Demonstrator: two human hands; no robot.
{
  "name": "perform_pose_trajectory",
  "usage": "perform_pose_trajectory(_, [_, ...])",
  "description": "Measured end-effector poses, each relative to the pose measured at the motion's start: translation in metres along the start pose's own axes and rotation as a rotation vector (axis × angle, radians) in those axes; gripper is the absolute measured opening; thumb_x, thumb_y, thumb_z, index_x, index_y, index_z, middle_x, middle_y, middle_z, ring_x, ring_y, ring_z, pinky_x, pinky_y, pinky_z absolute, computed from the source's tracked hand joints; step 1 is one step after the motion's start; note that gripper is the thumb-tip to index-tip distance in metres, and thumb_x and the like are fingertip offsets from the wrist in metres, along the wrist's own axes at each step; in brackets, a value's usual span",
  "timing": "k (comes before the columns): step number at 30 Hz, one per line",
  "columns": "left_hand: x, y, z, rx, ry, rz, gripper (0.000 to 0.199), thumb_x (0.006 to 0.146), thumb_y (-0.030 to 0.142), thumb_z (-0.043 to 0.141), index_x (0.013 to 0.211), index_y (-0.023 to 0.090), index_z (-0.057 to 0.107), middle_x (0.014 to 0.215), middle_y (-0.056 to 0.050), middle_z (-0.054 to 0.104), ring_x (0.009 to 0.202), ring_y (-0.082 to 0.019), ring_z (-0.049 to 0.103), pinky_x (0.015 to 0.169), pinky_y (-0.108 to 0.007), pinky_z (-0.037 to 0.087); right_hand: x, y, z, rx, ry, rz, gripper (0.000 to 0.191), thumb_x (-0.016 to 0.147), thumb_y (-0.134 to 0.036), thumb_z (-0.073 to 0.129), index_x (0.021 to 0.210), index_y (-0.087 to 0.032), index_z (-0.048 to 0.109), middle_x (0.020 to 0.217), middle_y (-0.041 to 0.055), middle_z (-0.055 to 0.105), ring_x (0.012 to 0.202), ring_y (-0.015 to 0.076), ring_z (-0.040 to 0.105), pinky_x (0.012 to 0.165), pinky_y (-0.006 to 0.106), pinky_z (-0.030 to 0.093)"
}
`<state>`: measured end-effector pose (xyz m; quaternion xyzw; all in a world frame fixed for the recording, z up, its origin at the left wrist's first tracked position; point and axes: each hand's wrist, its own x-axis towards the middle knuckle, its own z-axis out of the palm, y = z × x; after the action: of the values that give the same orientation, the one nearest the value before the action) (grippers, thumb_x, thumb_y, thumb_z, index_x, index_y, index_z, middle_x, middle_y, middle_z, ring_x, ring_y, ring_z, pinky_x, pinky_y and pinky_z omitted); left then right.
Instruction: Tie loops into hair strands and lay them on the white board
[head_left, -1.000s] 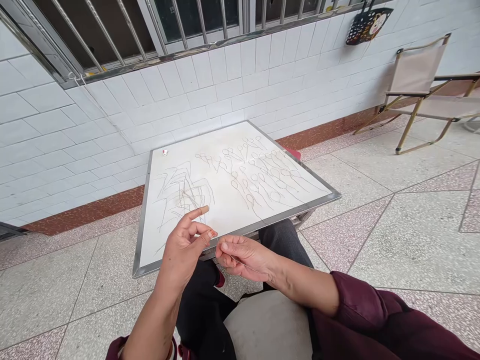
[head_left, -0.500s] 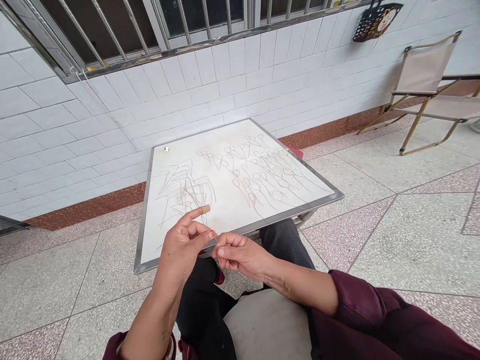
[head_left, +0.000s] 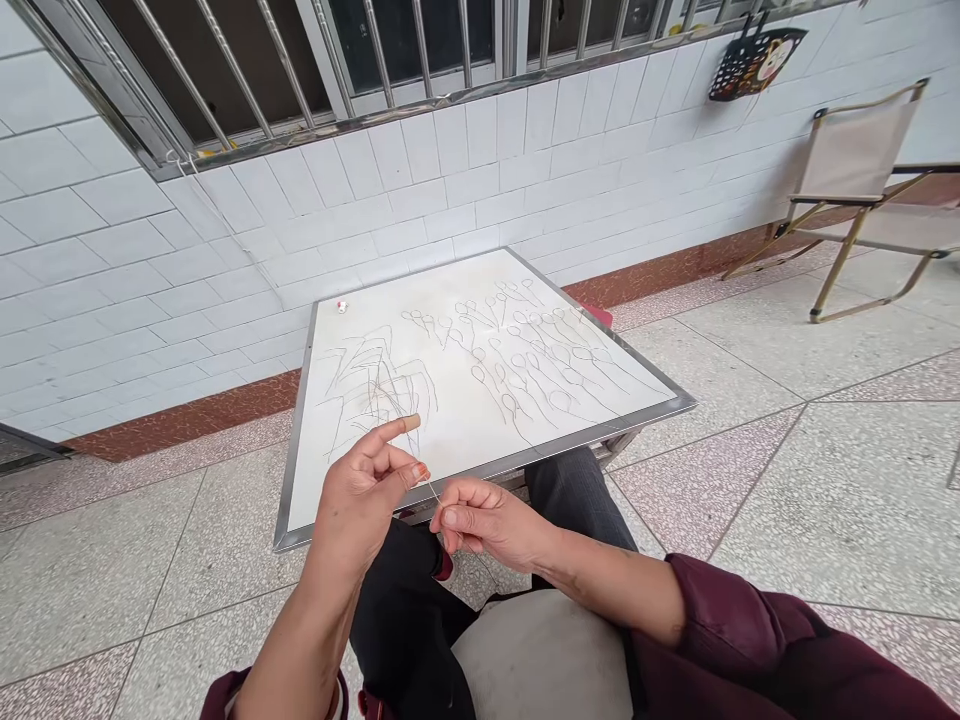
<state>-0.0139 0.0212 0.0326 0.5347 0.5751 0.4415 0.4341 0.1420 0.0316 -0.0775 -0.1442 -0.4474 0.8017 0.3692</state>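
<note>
A thin wire (head_left: 434,490) is stretched between my two hands, just over the near edge of the white table (head_left: 450,420). My left hand (head_left: 367,485) pinches one end between thumb and a finger; its index finger, with a tan covering on the tip, points out over the table. My right hand (head_left: 480,515) is closed round the other part of the wire, its fingers curled in. Several wires bent into loops with long tails (head_left: 517,360) lie on the right of the table. Angled wires without clear loops (head_left: 379,385) lie heaped on the left.
A small white and red object (head_left: 342,307) sits at the table's far left corner. Behind stands a white tiled wall (head_left: 375,215) with a barred window (head_left: 420,50). A black basket (head_left: 756,62) hangs there. A folding chair (head_left: 855,160) stands at the right.
My right hand has drawn slightly away from my left, so more of the wire shows between them. The whole view has shifted a little with the head.
</note>
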Motion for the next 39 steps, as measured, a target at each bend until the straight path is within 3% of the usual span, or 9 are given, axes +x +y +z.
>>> perform_pose_trajectory(8, [-0.002, 0.003, -0.003, 0.096, 0.053, 0.046, 0.052, 0.076, 0.03, 0.071, 0.127, 0.02, 0.062, 0.066, 0.005, 0.063, 0.068, -0.015, 0.056, 0.076, -0.029, 0.044, -0.004, -0.012, 0.005, -0.132, -0.017, -0.015, 0.043, 0.095, -0.055, 0.052, 0.107, -0.016, 0.065, 0.074, 0.0019, 0.066, 0.058, 0.0089, 0.048, 0.054, 0.022, 0.032])
perform_pose_trajectory(17, [-0.007, 0.007, 0.004, 0.182, 0.06, 0.072, 0.052, 0.079, 0.034, 0.07, 0.129, 0.024, 0.06, 0.071, 0.003, 0.066, 0.068, -0.016, 0.057, 0.074, -0.031, 0.044, -0.002, -0.024, 0.012, -0.171, 0.026, -0.02, 0.029, 0.095, -0.043, 0.058, 0.1, -0.016, 0.065, 0.072, 0.0006, 0.065, 0.063, 0.0089, 0.049, 0.059, 0.022, 0.032])
perform_pose_trajectory(19, [-0.009, 0.011, -0.008, 0.242, 0.141, 0.118, 0.053, 0.079, 0.037, 0.071, 0.13, 0.027, 0.06, 0.086, -0.001, 0.072, 0.079, -0.019, 0.062, 0.079, -0.033, 0.045, -0.002, -0.025, 0.01, -0.162, 0.072, -0.029, 0.028, 0.094, -0.043, 0.059, 0.098, -0.016, 0.066, 0.072, 0.001, 0.065, 0.063, 0.009, 0.049, 0.059, 0.022, 0.032])
perform_pose_trajectory(21, [-0.011, 0.009, -0.025, 0.282, 0.369, 0.197, 0.05, 0.081, 0.041, 0.07, 0.129, 0.032, 0.061, 0.105, -0.003, 0.073, 0.092, -0.022, 0.064, 0.081, -0.034, 0.045, -0.002, -0.026, 0.007, -0.135, 0.107, -0.043, 0.027, 0.094, -0.042, 0.06, 0.098, -0.016, 0.066, 0.072, 0.001, 0.066, 0.063, 0.0089, 0.049, 0.059, 0.022, 0.032])
perform_pose_trajectory(24, [-0.009, -0.015, -0.047, 0.034, 0.653, 0.245, 0.047, 0.081, 0.041, 0.07, 0.126, 0.03, 0.063, 0.109, -0.004, 0.072, 0.106, -0.023, 0.062, 0.085, -0.033, 0.046, -0.002, -0.028, 0.004, -0.094, 0.112, -0.048, 0.027, 0.092, -0.043, 0.062, 0.096, -0.016, 0.067, 0.071, 0.0011, 0.066, 0.063, 0.0091, 0.05, 0.059, 0.022, 0.031])
perform_pose_trajectory(28, [-0.006, -0.065, -0.031, -0.252, 0.258, -0.078, 0.054, 0.067, 0.043, 0.082, 0.115, 0.019, 0.071, 0.096, -0.01, 0.074, 0.092, -0.022, 0.064, 0.075, -0.031, 0.049, -0.001, -0.028, 0.005, -0.072, 0.09, -0.034, 0.03, 0.091, -0.045, 0.062, 0.094, -0.015, 0.068, 0.068, 0.0004, 0.064, 0.06, 0.0083, 0.048, 0.058, 0.022, 0.03])
perform_pose_trajectory(31, [-0.01, -0.082, 0.004, -0.416, -0.051, -0.093, 0.05, 0.076, 0.046, 0.075, 0.118, 0.02, 0.071, 0.106, -0.013, 0.073, 0.098, -0.025, 0.064, 0.083, -0.036, 0.049, 0.0, -0.027, 0.005, -0.113, 0.089, -0.037, 0.032, 0.092, -0.046, 0.061, 0.092, -0.015, 0.067, 0.068, 0.0, 0.062, 0.061, 0.0088, 0.049, 0.057, 0.022, 0.031])
perform_pose_trajectory(34, [-0.016, -0.077, 0.029, -0.47, -0.085, -0.054, 0.046, 0.082, 0.047, 0.07, 0.121, 0.023, 0.07, 0.116, -0.011, 0.071, 0.109, -0.026, 0.061, 0.094, -0.038, 0.045, 0.001, -0.026, 0.003, -0.228, 0.088, -0.041, 0.033, 0.092, -0.047, 0.06, 0.082, -0.016, 0.064, 0.069, -0.0003, 0.062, 0.061, 0.0092, 0.048, 0.057, 0.023, 0.033])
perform_pose_trajectory(39, [-0.015, -0.069, 0.035, -0.376, 0.015, -0.021, 0.031, 0.082, 0.04, 0.072, 0.107, 0.023, 0.076, 0.113, -0.008, 0.072, 0.11, -0.023, 0.06, 0.098, -0.033, 0.042, -0.001, -0.025, -0.002, -0.449, 0.068, -0.047, 0.039, 0.093, -0.05, 0.057, 0.074, -0.016, 0.063, 0.069, 0.0001, 0.063, 0.062, 0.01, 0.05, 0.062, 0.025, 0.039])
